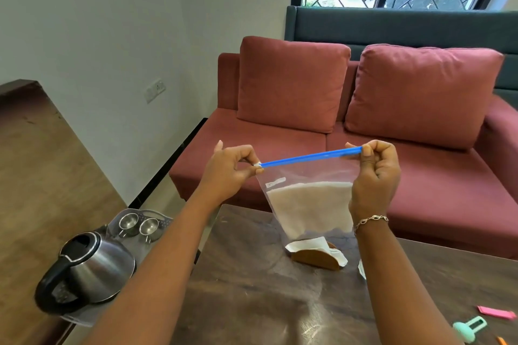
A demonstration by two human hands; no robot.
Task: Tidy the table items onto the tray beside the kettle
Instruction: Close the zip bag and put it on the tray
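I hold a clear zip bag (308,204) of white powder up over the brown table (252,288). My left hand (227,171) pinches the white slider end of its blue zip strip (311,157), and my right hand (375,173) pinches the other end. The bag hangs upright between them. At the lower left a steel kettle (87,269) with a black handle stands on a grey tray (165,223). Two small steel cups (138,224) sit on the tray behind the kettle.
A wooden napkin holder (316,256) with white napkins stands under the bag. At the table's right edge lie a pink clip (496,312), a mint-green tool (469,328) and an orange tip (501,341). A red sofa (364,120) stands behind the table.
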